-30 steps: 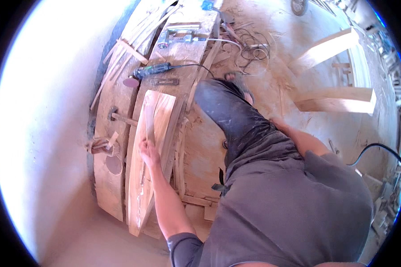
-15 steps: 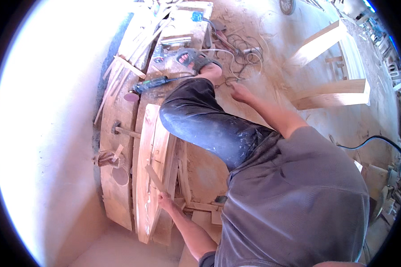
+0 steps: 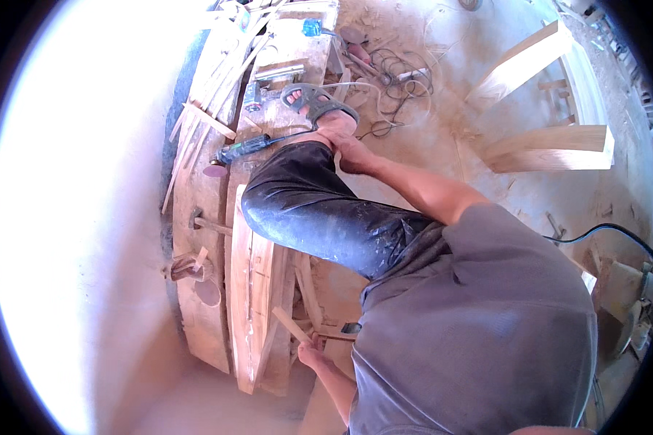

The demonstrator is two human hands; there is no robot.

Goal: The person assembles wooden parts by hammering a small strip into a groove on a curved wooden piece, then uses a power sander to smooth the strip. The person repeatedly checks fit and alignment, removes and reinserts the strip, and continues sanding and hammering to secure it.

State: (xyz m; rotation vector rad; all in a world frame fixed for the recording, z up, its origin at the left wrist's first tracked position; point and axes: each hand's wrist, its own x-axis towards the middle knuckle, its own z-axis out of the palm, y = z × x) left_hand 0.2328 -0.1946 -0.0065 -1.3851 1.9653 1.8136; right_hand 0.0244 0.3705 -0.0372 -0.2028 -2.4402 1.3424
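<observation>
My left hand (image 3: 312,354) is closed round the end of a flat wooden strip (image 3: 290,323), which points up and left. Just left of its tip lies a long pale timber piece (image 3: 241,319) with a whitish line, perhaps glue, along its seam. My bent leg (image 3: 326,210) crosses over the far end of this timber. A sandalled foot (image 3: 318,104) rests on the wooden bench (image 3: 268,119). At its ankle (image 3: 334,132), my right hand (image 3: 354,156) presses with curled fingers, partly hidden against the skin.
A blue angle grinder (image 3: 243,150) with a pinkish disc lies on the bench left of my knee. Thin wooden strips (image 3: 209,119) run along the wall side. Coiled cables (image 3: 406,76) lie on the dusty floor, and a pale wooden frame (image 3: 551,148) stands at the right.
My right hand has moved left onto the ankle. My left hand has drawn the strip back, down and right, off the timber. The view has shifted slightly.
</observation>
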